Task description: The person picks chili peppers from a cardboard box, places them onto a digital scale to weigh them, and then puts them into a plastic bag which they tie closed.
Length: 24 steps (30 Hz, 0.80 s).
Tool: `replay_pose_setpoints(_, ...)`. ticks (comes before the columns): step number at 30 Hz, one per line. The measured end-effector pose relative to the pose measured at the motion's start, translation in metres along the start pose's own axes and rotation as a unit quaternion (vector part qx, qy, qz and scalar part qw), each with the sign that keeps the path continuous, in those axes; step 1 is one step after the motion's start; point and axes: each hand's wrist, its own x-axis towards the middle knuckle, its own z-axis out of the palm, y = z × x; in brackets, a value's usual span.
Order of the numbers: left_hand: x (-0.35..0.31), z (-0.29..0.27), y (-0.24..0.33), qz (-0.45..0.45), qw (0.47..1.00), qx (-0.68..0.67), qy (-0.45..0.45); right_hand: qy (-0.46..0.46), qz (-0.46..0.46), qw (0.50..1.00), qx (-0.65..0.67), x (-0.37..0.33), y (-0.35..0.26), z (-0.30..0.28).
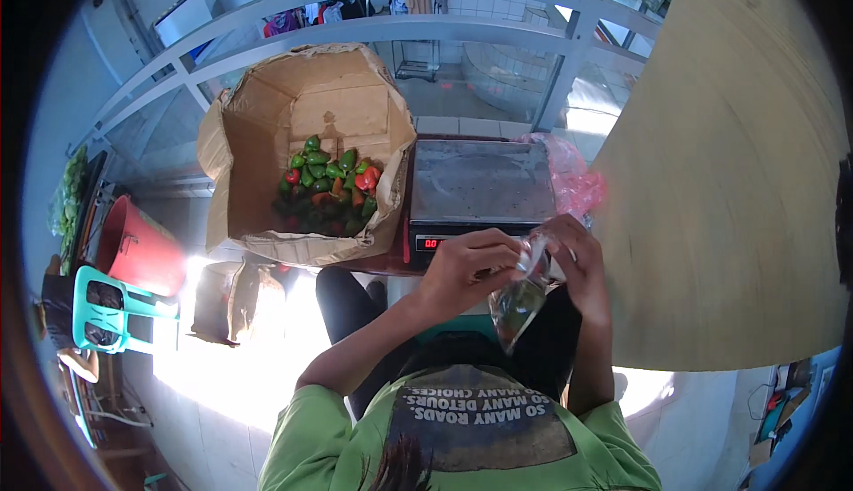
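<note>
In front of my lap hangs a clear plastic bag point(518, 310) with something green, partly reddish, inside; its contents are blurred by the shiny film. My left hand point(469, 269) pinches the gathered neck of the bag from one side, fingers curled. On the other side my right hand point(579, 255) grips the top of the bag with bent fingers. Just beyond both hands sits a digital scale point(482, 184) with a flat metal plate and a red lit display. Left of the scale, an open cardboard box point(253, 149) holds many small green and red peppers point(330, 180).
Pink plastic bags point(573, 175) lie at the scale's right edge. A large curved wooden panel point(729, 180) rises on my right. Railings point(373, 42) run behind the box. At left stand a red bin point(138, 247), a turquoise stool point(111, 309) and a smaller carton point(233, 303).
</note>
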Motion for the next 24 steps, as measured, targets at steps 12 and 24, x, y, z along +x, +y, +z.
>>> replay_pose_setpoints(12,0.009,0.019,-0.026,-0.123,0.959,-0.120,0.226,-0.151,0.219,0.556,0.788,-0.035,0.044,0.090)
replay_pose_setpoints(24,-0.013,0.030,-0.030,-0.026,0.986,0.115,0.121,0.107,0.084,0.982,-0.132,-0.045,-0.014,0.048)
